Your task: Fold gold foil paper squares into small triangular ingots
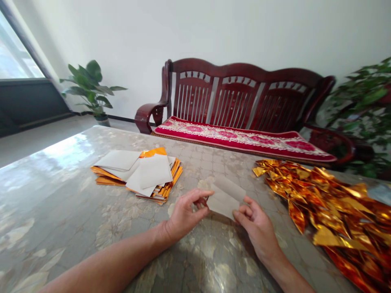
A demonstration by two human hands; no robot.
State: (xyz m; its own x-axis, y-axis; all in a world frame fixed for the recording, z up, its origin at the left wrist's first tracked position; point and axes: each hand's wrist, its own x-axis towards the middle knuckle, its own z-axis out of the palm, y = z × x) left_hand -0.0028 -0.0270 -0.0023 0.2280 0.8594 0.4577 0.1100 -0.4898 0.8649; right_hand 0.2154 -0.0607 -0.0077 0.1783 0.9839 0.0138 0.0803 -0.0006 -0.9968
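Between my two hands, a sheet of paper (226, 198) is held just above the table with its pale grey-white side up and a crease across it. My left hand (191, 209) pinches its left edge between thumb and fingers. At the right edge, my right hand (255, 221) grips it the same way, thumb nearest me. Left of my hands lies a loose stack of paper sheets (155, 173), white on top with gold-orange undersides showing at the edges. A heap of folded shiny gold foil paper pieces (308, 191) spreads over the table to the right.
The table (76, 211) has a glossy floral cover. Behind it stands a dark red wooden bench (235, 97) with a red and white patterned seat cover (226, 134). A potted plant (91, 91) is at the back left, and leafy greenery (366, 110) at the right.
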